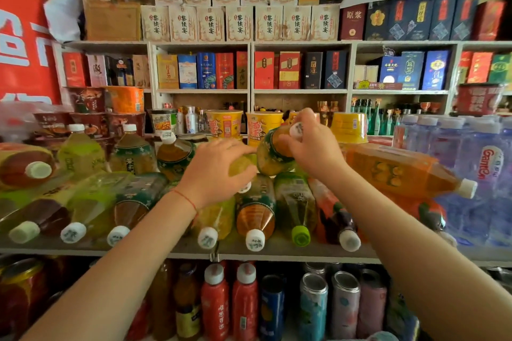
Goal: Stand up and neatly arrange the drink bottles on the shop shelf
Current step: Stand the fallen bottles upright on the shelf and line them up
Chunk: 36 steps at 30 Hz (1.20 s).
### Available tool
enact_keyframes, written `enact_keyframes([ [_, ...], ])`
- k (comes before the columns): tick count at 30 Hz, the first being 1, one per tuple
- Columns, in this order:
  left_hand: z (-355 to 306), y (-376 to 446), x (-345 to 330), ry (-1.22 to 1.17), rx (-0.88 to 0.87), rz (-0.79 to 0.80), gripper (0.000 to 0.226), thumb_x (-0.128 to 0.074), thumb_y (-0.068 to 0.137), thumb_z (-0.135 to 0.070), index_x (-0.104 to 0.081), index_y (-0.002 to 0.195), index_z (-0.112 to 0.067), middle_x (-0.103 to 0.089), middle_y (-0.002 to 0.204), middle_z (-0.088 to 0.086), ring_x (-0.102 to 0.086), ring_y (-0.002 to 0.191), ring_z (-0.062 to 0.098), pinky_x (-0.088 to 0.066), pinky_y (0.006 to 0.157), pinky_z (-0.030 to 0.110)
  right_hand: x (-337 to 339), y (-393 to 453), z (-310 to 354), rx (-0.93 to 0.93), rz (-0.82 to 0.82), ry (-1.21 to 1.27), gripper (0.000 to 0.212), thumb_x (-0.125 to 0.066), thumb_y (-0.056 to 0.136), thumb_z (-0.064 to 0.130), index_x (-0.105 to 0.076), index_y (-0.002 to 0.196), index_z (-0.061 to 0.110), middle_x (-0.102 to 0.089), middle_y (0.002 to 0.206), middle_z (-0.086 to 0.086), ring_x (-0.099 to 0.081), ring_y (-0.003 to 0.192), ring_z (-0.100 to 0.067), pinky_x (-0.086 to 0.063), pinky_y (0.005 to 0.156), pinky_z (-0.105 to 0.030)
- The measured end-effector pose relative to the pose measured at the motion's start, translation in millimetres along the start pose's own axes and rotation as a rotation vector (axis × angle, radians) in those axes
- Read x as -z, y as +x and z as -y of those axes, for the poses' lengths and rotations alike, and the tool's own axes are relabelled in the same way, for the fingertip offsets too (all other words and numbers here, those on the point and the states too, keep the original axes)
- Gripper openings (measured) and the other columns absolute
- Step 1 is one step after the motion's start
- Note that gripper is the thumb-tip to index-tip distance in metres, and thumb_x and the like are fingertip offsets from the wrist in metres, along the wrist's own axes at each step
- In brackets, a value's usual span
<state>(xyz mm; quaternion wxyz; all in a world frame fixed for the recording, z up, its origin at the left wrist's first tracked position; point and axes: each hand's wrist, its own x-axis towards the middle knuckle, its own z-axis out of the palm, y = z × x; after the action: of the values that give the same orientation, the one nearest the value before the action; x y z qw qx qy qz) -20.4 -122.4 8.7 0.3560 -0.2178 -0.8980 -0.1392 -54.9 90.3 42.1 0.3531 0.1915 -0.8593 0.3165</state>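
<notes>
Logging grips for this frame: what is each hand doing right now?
Left hand: holds the lower body of the tilted tea bottle.
Right hand: grips the same bottle at its white cap.

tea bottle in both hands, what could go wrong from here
1. The tea bottle is tilted, with the right hand pinching near its cap and the left hand at its base. It might slip onto the lying bottles below.
2. Those lie with caps toward the shelf edge; a knock could roll one off.
3. The big orange bottle lies right beside the right forearm, so a nudge may shift it.
</notes>
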Motion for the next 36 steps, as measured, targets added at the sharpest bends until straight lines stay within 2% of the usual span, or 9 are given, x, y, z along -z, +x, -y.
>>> enact_keyframes([
  [6,9,-10,-22,-0.016,-0.067,-0.090,0.056,-0.043,0.086,-0.061,-0.065,0.125,-0.027,-0.061,0.128,-0.007,-0.051,0.120,0.018,-0.033,0.107,0.046,-39,22,-7,-0.218,0.004,0.083,0.047,-0.065,0.093,0.032,-0.045,0.131,0.013,-0.057,0.107,0.000,-0.060,0.094,-0.019,-0.057,0.082,-0.041],
  [10,7,-5,-25,0.041,-0.087,-0.125,0.052,-0.046,0.084,-0.059,-0.068,0.119,-0.027,-0.063,0.121,-0.006,-0.052,0.112,0.020,-0.035,0.101,0.044,-51,54,-10,-0.153,-0.013,-0.073,0.030,-0.062,0.097,0.031,-0.052,0.112,0.008,-0.062,0.096,-0.002,-0.057,0.076,-0.015,-0.043,0.057,-0.028],
  [12,6,-3,-26,0.062,-0.097,-0.148,0.050,-0.048,0.083,-0.057,-0.068,0.117,-0.027,-0.063,0.118,-0.006,-0.053,0.109,0.020,-0.037,0.098,0.045,-56,68,-10,-0.158,0.018,-0.122,0.034,-0.059,0.098,0.032,-0.053,0.116,0.004,-0.062,0.092,-0.005,-0.055,0.070,-0.012,-0.035,0.052,-0.025],
  [17,7,-8,-34,0.099,-0.094,-0.163,0.051,-0.059,0.078,-0.056,-0.066,0.119,-0.028,-0.060,0.123,-0.005,-0.051,0.112,0.022,-0.034,0.103,0.046,-69,83,-21,-0.183,0.190,-0.405,0.027,-0.051,0.101,0.031,-0.059,0.119,0.011,-0.060,0.106,-0.011,-0.062,0.100,-0.030,-0.052,0.073,-0.038],
  [22,21,-10,-36,0.181,-0.113,-0.157,0.063,-0.063,0.080,-0.058,-0.055,0.135,-0.027,-0.055,0.134,-0.001,-0.050,0.124,0.024,-0.035,0.107,0.047,-77,80,-33,-0.198,0.300,-0.360,0.033,-0.051,0.101,0.040,-0.056,0.102,0.008,-0.060,0.089,-0.006,-0.059,0.077,-0.022,-0.054,0.069,-0.038],
  [28,17,-12,-37,0.243,0.102,-0.146,0.083,-0.037,0.082,-0.083,-0.047,0.142,-0.027,-0.053,0.136,0.011,-0.047,0.128,0.034,-0.052,0.091,0.049,-61,46,-26,-0.035,0.250,-0.192,0.034,-0.052,0.098,0.021,-0.049,0.131,0.012,-0.061,0.085,0.000,-0.058,0.068,-0.015,-0.048,0.054,-0.030],
  [30,14,-12,-35,0.267,0.097,-0.143,0.081,-0.035,0.084,-0.082,-0.049,0.141,-0.027,-0.053,0.136,0.011,-0.047,0.129,0.034,-0.057,0.083,0.046,-53,29,-16,0.078,0.348,-0.081,0.049,-0.060,0.092,0.018,-0.045,0.139,0.020,-0.058,0.102,0.000,-0.057,0.081,-0.013,-0.053,0.070,-0.030],
  [33,13,-5,-19,0.186,0.149,-0.130,0.073,-0.038,0.085,-0.078,-0.047,0.144,-0.036,-0.050,0.141,0.003,-0.044,0.133,0.025,-0.055,0.083,0.040,-48,6,-2,0.221,0.541,0.055,0.088,-0.074,0.081,0.028,-0.022,0.151,0.036,-0.038,0.135,0.003,-0.046,0.116,-0.013,-0.048,0.097,-0.032],
  [36,14,12,0,0.133,0.170,-0.096,0.073,-0.035,0.083,-0.080,-0.044,0.143,-0.040,-0.052,0.133,-0.005,-0.050,0.122,0.017,-0.052,0.082,0.032,-60,3,1,0.288,0.425,0.071,0.106,-0.082,0.075,0.032,-0.013,0.155,0.031,-0.029,0.151,0.006,-0.034,0.135,-0.016,-0.037,0.110,-0.036],
])
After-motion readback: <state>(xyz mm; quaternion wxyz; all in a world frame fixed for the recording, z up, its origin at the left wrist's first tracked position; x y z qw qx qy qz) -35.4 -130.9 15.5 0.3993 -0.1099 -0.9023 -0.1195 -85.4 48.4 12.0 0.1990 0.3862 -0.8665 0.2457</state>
